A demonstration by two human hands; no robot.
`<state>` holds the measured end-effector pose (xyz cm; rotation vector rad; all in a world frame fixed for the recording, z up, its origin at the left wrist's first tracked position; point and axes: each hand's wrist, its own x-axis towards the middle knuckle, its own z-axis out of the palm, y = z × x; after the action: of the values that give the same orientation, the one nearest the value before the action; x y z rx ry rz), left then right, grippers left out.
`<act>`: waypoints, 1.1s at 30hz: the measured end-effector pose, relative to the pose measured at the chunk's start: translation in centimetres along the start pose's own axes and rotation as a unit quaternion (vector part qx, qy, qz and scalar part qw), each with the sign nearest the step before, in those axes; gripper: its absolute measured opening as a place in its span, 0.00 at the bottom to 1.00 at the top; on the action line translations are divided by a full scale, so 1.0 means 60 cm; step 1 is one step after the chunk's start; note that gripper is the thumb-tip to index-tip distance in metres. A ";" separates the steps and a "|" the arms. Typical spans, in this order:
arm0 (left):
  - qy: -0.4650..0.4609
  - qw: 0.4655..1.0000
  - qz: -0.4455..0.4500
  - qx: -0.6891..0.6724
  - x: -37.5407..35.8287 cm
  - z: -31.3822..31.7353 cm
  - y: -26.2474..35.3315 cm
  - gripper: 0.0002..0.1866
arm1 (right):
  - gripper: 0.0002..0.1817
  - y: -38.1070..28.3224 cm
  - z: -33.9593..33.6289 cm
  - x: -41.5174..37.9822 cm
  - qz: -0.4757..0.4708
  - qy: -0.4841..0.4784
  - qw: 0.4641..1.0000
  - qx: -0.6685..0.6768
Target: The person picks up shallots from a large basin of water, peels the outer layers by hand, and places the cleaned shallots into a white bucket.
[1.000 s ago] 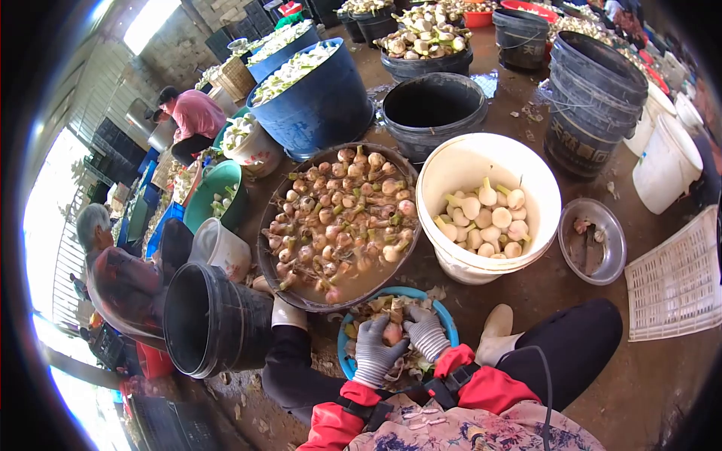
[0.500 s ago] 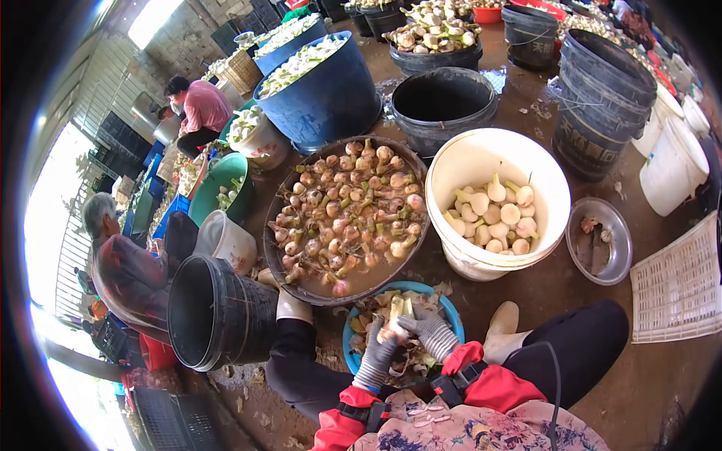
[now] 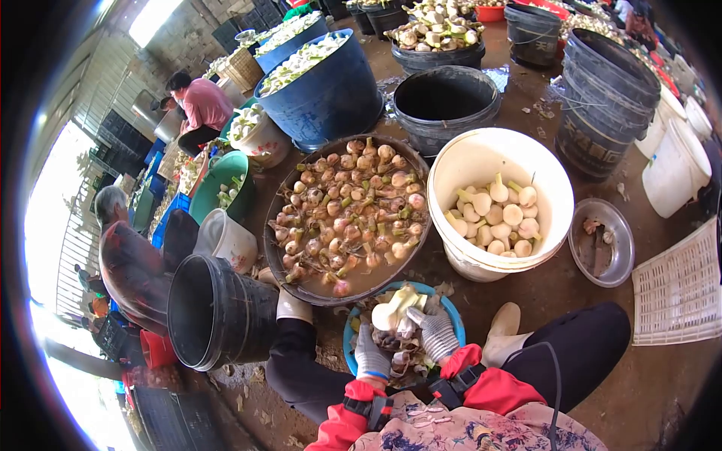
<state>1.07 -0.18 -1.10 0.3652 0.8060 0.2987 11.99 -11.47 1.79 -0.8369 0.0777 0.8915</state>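
A pale, peeled garlic bulb [image 3: 388,316] with its stem pointing up and right is held over a blue basin [image 3: 456,316] of garlic skins. My left hand [image 3: 371,355], in a grey glove, supports the bulb from below left; its fingers are partly hidden. Gripping the bulb's right side is my gloved right hand [image 3: 435,334], with fingertips near the stem. Just beyond the basin, a wide dark tub [image 3: 272,248] holds unpeeled garlic bulbs [image 3: 353,203] in muddy water. Clean bulbs [image 3: 496,214] lie inside a white bucket [image 3: 451,252] to the right.
A black bucket [image 3: 226,316] lies tilted at left, beside my boot [image 3: 293,307]. At right are a clear bowl [image 3: 602,263] and a white plastic basket [image 3: 681,289]. Black buckets [image 3: 602,113] and a large blue tub [image 3: 323,98] stand farther back. Two co-workers [image 3: 207,105] sit at left.
The bulb between my hands has turned and risen slightly, showing more of its pale surface. My left hand has rolled its palm upward and my right fingers have shifted along the bulb.
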 end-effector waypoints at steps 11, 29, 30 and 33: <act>0.054 0.984 0.165 0.034 -0.009 0.032 0.026 0.24 | 0.17 -0.010 -0.005 -0.003 -0.011 -0.038 0.980 -0.194; 0.090 0.849 0.359 0.377 -0.044 0.013 0.000 0.17 | 0.20 0.033 0.027 -0.005 -0.129 -0.102 0.818 -0.551; 0.111 0.784 0.388 0.472 -0.022 -0.014 -0.006 0.17 | 0.19 0.033 0.030 -0.008 -0.094 -0.105 0.810 -0.570; 0.079 0.778 0.388 0.487 -0.034 0.004 -0.001 0.16 | 0.18 0.044 0.025 -0.006 -0.044 -0.109 0.940 -0.319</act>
<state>-0.09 -1.07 0.35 1.7038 0.8967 0.6769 9.45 -9.80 1.32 -1.3242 -0.4645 0.9304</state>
